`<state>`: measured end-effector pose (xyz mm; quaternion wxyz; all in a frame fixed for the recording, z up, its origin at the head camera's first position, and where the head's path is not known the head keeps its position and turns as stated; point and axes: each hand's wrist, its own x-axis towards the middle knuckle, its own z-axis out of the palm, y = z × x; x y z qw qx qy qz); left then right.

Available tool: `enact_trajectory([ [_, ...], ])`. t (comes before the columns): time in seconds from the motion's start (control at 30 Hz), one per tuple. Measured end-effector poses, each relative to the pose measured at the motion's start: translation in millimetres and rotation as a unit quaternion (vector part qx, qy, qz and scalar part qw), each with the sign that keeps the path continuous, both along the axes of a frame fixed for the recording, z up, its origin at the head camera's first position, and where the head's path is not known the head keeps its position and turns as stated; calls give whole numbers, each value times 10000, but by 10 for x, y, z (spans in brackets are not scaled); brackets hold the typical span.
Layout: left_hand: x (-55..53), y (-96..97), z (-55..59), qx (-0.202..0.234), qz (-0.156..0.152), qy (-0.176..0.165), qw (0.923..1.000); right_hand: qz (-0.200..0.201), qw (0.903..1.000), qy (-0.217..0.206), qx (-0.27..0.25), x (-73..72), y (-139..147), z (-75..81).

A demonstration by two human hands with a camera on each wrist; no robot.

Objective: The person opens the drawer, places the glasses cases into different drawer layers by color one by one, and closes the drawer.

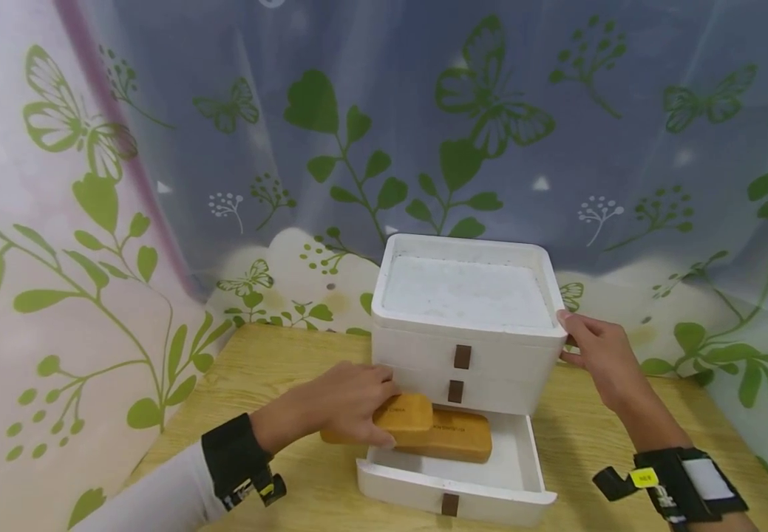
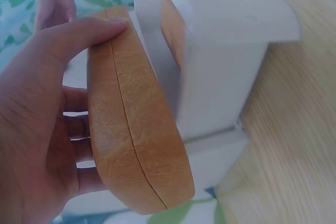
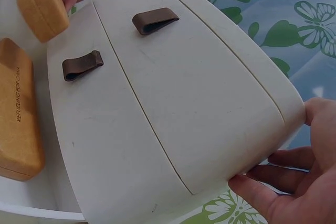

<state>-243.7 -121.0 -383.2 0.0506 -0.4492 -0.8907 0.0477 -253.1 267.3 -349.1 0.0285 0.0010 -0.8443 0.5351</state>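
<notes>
My left hand point(image 1: 353, 403) grips a tan glasses case point(image 1: 406, 415) with rounded ends and lettering, thumb on one side and fingers on the other. In the left wrist view a seam runs along that case point(image 2: 136, 114). It is over the left part of the pulled-out bottom drawer point(image 1: 457, 484). A second tan case point(image 1: 463, 436) lies inside the drawer, partly hidden by the first; the right wrist view shows its lettering. My right hand point(image 1: 603, 355) touches the upper right corner of the white drawer box point(image 1: 463, 373), thumb at the rim and fingertips against the side.
Two upper drawers with brown pull tabs point(image 1: 462, 357) are closed. A raised rim borders the box's tray-like top point(image 1: 466, 288). Beneath is a wood-grain table point(image 1: 277, 362). A curtain point(image 1: 384, 111) with butterflies and leaves hangs close behind and on both sides.
</notes>
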Motion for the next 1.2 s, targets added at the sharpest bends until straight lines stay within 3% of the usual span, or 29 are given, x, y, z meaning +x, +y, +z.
enact_trajectory([
  [0.23,-17,313,2,-432,-390,124,9982,-76,10000,-6,-34,11,24,-10],
  [0.4,-21,485,-37,-523,-643,408,9957,-119,9999,-3,-39,12,40,-13],
  [0.47,-20,544,-44,-535,-698,378,9954,-115,9999,7,-50,10,43,-9],
  [0.77,-5,814,-2,-815,-653,-286,9941,-63,9999,-24,-155,5,37,7],
  [0.93,21,921,-56,-972,-671,-695,9906,-28,9998,-61,-210,4,24,6],
  [1.2,-11,983,-113,-955,-251,-1328,9862,9,9997,-55,-234,-1,14,0],
])
